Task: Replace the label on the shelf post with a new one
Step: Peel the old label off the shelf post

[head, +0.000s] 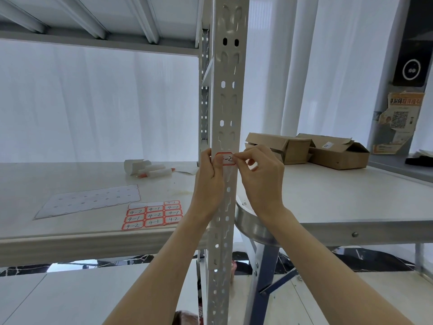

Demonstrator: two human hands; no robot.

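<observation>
Post (226, 102) stands upright mid-frame; shelf (93, 184) behind carries a sheet (153, 215) of spare labels; left hand (209, 174) braces the post, thumb on the label (226, 159); right hand (262, 177) grip pinches the label's right edge; looks like peel or press-on, cannot tell which; next: firm hold on that edge.

Between my two hands I read "-2" on the red-bordered label (226, 159) stuck to the shelf post (226, 95). Below and left of my left hand (209, 177), the sticker sheet (153, 215) shows handwritten "4-1" and "4-2".
</observation>
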